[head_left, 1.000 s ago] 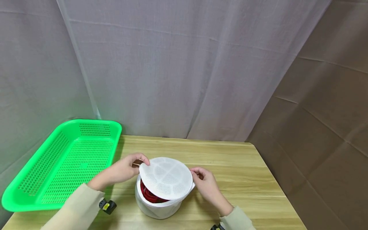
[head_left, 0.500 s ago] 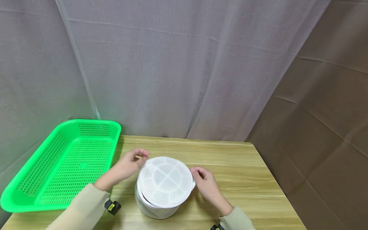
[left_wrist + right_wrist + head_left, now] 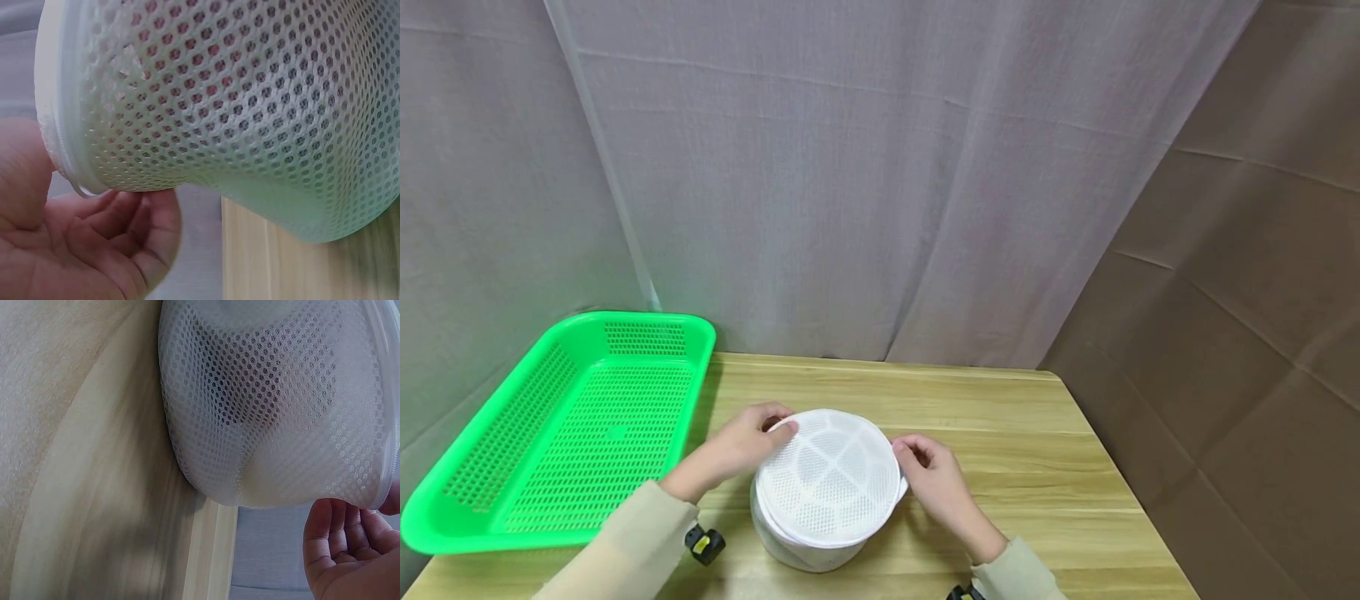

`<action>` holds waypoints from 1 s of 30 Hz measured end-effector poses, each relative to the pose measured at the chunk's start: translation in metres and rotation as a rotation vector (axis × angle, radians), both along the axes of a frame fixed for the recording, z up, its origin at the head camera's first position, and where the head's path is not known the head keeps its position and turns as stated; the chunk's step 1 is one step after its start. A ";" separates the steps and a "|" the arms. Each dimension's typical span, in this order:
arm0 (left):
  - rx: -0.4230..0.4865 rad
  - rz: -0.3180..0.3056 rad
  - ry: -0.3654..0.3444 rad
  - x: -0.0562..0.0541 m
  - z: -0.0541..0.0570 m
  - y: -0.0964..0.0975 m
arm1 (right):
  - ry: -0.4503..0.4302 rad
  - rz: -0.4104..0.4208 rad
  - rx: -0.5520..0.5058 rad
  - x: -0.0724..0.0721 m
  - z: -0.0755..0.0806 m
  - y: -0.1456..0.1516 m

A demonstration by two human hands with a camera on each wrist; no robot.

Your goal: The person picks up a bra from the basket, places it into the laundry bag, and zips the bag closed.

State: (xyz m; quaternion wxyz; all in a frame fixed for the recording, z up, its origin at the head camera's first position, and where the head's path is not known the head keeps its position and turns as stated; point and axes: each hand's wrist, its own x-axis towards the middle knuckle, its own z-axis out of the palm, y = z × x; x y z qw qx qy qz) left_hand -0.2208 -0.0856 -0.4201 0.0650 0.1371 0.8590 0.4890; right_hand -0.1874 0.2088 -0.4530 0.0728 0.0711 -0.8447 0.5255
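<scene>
A round white mesh laundry bag (image 3: 808,557) stands upright on the wooden table, its flat mesh lid (image 3: 831,479) lying over the top. My left hand (image 3: 747,442) pinches the rim at the far left, thumb on top of the lid and fingers below the edge. At the right side of the rim my right hand (image 3: 932,479) pinches the edge between thumb and fingers. Through the mesh wall (image 3: 212,81) in the left wrist view, something red shows inside. The right wrist view has the fingers (image 3: 337,525) against the bag's side just under the zipper rim (image 3: 384,425).
A large green plastic basket (image 3: 700,367) with perforated walls stands on the left of the wooden table (image 3: 985,417). Grey curtain (image 3: 850,183) hangs behind the table's back edge, and brown cloth (image 3: 1240,350) hangs along the right.
The lid has come down over the bag's opening, covering the red contents. My left hand let go of the lid's edge, then gripped the rim again. The right hand stays nearly in place.
</scene>
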 end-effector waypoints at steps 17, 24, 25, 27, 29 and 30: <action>0.139 -0.027 0.126 0.006 0.005 0.009 | -0.002 0.038 0.011 0.002 0.005 -0.012; 0.130 -0.128 0.183 0.011 0.006 0.018 | -0.026 0.106 0.060 0.000 0.006 -0.018; 0.129 -0.139 0.184 0.011 0.006 0.020 | -0.033 0.125 0.057 0.000 0.007 -0.018; 0.122 -0.159 0.185 0.013 0.006 0.022 | -0.047 0.162 0.053 0.000 0.007 -0.020; 0.110 -0.169 0.187 0.013 0.006 0.025 | -0.052 0.195 0.051 -0.001 0.007 -0.021; 0.105 -0.170 0.187 0.014 0.006 0.026 | -0.053 0.207 0.049 -0.001 0.007 -0.022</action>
